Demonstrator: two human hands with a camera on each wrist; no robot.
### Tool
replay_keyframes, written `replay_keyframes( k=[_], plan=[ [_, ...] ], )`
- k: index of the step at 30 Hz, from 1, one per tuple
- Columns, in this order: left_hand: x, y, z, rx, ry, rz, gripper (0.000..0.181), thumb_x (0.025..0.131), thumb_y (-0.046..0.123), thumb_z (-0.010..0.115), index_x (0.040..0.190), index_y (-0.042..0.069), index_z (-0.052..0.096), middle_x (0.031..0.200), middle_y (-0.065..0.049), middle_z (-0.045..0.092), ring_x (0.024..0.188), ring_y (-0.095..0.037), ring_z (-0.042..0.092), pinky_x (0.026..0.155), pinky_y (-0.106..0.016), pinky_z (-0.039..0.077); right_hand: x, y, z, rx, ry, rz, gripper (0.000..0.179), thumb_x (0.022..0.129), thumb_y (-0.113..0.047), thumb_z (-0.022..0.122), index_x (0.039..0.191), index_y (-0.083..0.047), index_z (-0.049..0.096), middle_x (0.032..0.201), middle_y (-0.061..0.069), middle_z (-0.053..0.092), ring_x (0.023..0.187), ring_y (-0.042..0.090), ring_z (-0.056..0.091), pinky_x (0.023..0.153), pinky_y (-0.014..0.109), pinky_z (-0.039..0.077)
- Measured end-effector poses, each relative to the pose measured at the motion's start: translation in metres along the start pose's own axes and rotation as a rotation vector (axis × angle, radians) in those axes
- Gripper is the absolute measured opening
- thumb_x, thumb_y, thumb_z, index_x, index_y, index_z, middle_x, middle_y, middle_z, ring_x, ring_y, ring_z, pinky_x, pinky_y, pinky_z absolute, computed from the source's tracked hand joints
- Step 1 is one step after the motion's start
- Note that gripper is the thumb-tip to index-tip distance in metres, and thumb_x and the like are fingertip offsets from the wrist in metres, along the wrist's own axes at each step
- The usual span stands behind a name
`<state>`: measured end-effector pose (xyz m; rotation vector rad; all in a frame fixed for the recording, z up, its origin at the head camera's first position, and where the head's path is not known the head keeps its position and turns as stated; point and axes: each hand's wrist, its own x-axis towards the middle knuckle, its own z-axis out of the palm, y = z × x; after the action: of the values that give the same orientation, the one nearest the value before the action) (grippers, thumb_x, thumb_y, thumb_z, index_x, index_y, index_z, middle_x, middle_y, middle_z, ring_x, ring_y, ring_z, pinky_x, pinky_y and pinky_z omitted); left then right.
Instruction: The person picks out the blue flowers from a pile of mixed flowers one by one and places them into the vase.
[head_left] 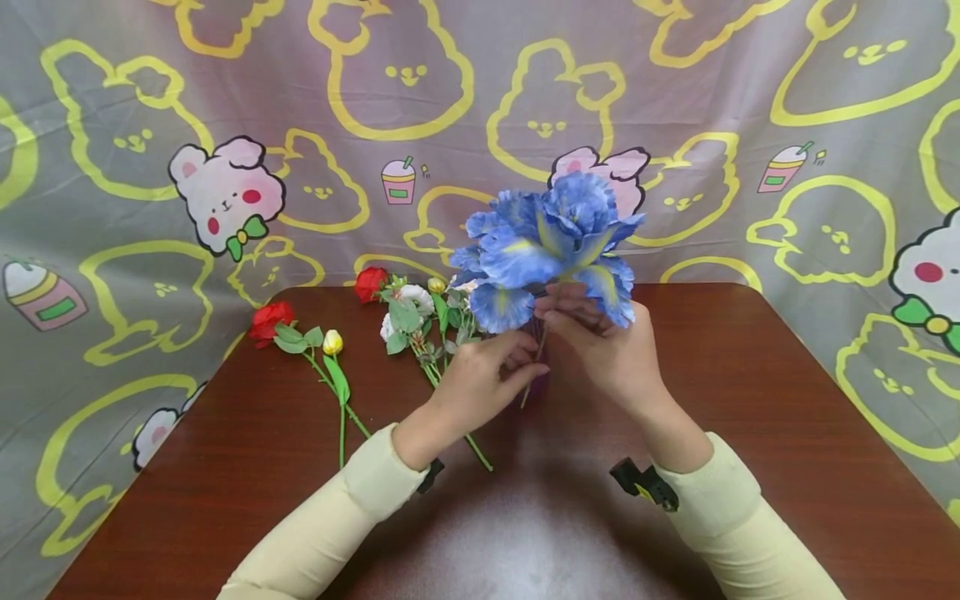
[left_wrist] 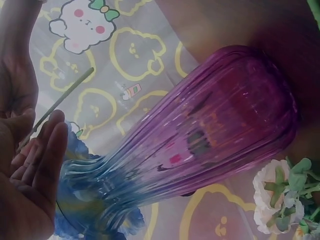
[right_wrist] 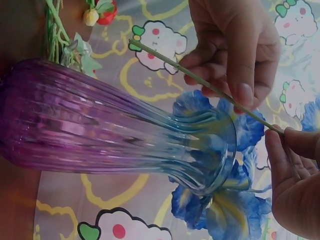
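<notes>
My right hand (head_left: 618, 346) pinches the thin green stem (right_wrist: 200, 82) of an artificial blue iris (head_left: 517, 250) just below the blooms. Lower on the same stem, my left hand (head_left: 491, 375) holds it between thumb and fingers. The stem slants, with its cut end free, near the left hand's fingers. Behind the hands stands a ribbed glass vase (right_wrist: 100, 120), purple at the base and blue at the flared neck. Blue blooms overlap its mouth in both wrist views. In the head view the hands mostly hide the vase.
Left on the brown table (head_left: 750, 400) lie a red rose (head_left: 270, 322) and a yellow tulip (head_left: 332, 342). Beside the left hand are another red rose (head_left: 371, 284), white flowers (head_left: 416, 300) and another yellow tulip (head_left: 437, 286). A patterned curtain (head_left: 465, 100) hangs behind the table.
</notes>
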<state>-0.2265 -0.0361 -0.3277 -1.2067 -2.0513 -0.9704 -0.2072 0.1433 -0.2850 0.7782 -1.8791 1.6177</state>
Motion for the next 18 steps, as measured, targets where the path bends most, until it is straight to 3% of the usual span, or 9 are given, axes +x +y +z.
replay_keyframes(
  k=[7, 18],
  plan=[
    [-0.006, -0.005, -0.003, 0.013, 0.005, -0.028, 0.022, 0.081, 0.009, 0.080, 0.094, 0.001, 0.064, 0.081, -0.003, 0.069, 0.071, -0.008, 0.066, 0.066, -0.015, 0.051, 0.005, -0.003, -0.007, 0.008, 0.031, -0.067, 0.022, 0.082, 0.016, 0.068, 0.103, 0.010, 0.067, 0.093, 0.016, 0.072, 0.089, 0.018, 0.071, 0.080, 0.028, 0.054],
    [-0.023, -0.023, -0.007, 0.122, -0.054, -0.088, 0.027, 0.081, 0.018, 0.081, 0.097, 0.001, 0.067, 0.082, -0.006, 0.071, 0.072, -0.011, 0.068, 0.066, -0.024, 0.054, 0.012, -0.010, -0.022, 0.123, 0.106, -0.040, 0.020, 0.083, 0.016, 0.066, 0.103, 0.013, 0.065, 0.093, 0.015, 0.072, 0.086, 0.019, 0.071, 0.075, 0.027, 0.056]
  ],
)
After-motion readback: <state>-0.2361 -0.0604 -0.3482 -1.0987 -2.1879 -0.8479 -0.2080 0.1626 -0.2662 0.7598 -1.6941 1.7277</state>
